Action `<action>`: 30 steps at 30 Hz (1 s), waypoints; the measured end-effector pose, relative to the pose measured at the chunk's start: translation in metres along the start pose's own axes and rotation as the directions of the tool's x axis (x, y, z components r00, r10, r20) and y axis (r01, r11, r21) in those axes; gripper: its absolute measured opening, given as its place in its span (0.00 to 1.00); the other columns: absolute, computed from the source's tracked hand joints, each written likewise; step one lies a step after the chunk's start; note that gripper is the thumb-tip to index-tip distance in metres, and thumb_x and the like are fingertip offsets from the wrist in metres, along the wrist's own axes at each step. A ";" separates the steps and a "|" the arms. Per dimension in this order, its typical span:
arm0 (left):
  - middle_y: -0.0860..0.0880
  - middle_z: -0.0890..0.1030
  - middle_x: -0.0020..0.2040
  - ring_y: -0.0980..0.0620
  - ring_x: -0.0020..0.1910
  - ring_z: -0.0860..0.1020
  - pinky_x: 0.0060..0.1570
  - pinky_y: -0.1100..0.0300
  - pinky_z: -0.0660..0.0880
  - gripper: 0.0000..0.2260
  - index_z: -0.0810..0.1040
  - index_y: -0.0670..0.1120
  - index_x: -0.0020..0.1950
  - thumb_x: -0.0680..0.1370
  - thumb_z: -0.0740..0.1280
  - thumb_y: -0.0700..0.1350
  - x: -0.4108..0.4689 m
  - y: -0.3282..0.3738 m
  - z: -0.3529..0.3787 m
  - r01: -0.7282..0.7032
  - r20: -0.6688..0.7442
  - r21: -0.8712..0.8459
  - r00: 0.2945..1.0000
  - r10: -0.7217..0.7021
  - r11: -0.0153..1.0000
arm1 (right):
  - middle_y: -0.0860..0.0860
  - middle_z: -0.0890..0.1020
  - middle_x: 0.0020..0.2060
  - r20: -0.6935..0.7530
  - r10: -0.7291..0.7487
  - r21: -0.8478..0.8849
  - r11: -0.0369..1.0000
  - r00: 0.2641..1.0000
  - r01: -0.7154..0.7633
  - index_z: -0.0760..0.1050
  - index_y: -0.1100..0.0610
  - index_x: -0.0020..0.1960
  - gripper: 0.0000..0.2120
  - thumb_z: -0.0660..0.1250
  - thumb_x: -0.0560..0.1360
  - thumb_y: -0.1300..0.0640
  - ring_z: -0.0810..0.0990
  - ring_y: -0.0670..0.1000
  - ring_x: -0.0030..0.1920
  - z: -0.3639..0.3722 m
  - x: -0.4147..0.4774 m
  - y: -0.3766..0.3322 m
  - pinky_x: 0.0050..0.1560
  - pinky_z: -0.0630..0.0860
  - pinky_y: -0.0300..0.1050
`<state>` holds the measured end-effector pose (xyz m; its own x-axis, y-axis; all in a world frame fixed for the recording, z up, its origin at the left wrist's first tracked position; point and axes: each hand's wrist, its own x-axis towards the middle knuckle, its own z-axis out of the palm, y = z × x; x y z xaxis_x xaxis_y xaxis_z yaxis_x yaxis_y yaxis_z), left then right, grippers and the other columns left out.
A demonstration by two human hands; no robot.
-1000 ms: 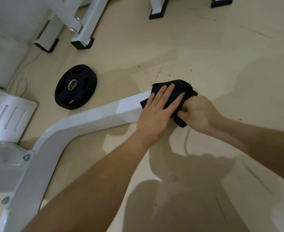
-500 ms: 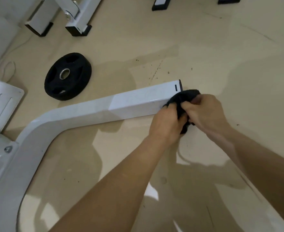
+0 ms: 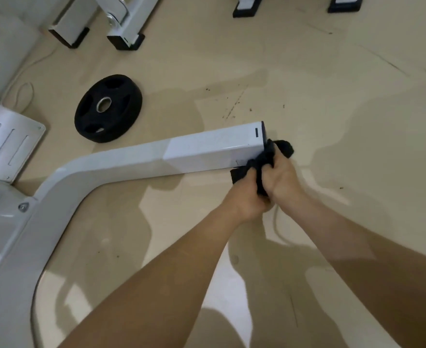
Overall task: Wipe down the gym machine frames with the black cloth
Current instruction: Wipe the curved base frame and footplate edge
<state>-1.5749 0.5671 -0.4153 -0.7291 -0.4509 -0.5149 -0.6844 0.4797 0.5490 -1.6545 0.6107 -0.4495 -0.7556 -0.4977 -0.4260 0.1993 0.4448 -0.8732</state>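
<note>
A white machine frame point(image 3: 181, 154) lies along the beige floor and curves down toward the lower left. Its square end with a black cap is at the middle right. The black cloth point(image 3: 269, 159) is bunched just off that end, touching its lower corner. My left hand point(image 3: 247, 197) grips the cloth from below, fingers curled round it. Pressed against it on the right, my right hand point(image 3: 284, 177) also grips the cloth. Part of the cloth is hidden inside both fists.
A black weight plate point(image 3: 109, 108) lies flat on the floor behind the frame. Other white machine legs with black feet point(image 3: 125, 40) stand at the top left and top centre. A white slotted plate point(image 3: 8, 144) sits at the left edge, beside a thin cord.
The cloth has come off the top of the frame's end. My left hand, flat on the cloth a second ago, now curls round it, and both hands have drawn back toward me.
</note>
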 end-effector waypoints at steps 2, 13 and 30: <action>0.44 0.79 0.58 0.44 0.55 0.78 0.54 0.53 0.75 0.25 0.65 0.45 0.69 0.74 0.69 0.40 -0.006 0.006 0.010 0.055 -0.024 -0.145 0.998 -0.059 0.988 | 0.58 0.79 0.56 0.059 -0.021 -0.079 0.997 0.998 0.026 0.70 0.57 0.67 0.20 0.57 0.76 0.65 0.77 0.58 0.55 -0.009 -0.009 0.006 0.60 0.73 0.47; 0.50 0.85 0.39 0.54 0.39 0.82 0.41 0.61 0.79 0.18 0.82 0.43 0.44 0.73 0.69 0.59 -0.109 0.033 -0.094 0.167 -0.265 -0.441 0.914 -0.306 0.882 | 0.52 0.85 0.50 0.687 0.028 0.101 0.986 0.726 -0.133 0.80 0.57 0.57 0.29 0.64 0.71 0.33 0.83 0.52 0.51 -0.052 -0.081 -0.092 0.53 0.77 0.44; 0.49 0.79 0.39 0.48 0.34 0.75 0.33 0.56 0.68 0.17 0.79 0.55 0.53 0.74 0.64 0.65 -0.286 0.079 -0.249 0.072 -0.334 -0.289 0.927 -0.171 0.955 | 0.54 0.85 0.43 0.671 -0.314 0.542 0.826 0.671 -0.155 0.79 0.59 0.51 0.07 0.63 0.79 0.59 0.85 0.51 0.39 -0.041 -0.152 -0.262 0.35 0.80 0.43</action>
<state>-1.4201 0.5465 -0.0604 -0.5589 -0.7511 -0.3515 -0.7057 0.2081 0.6773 -1.6175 0.6006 -0.1461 -0.1512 -0.9737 -0.1706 0.6196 0.0411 -0.7839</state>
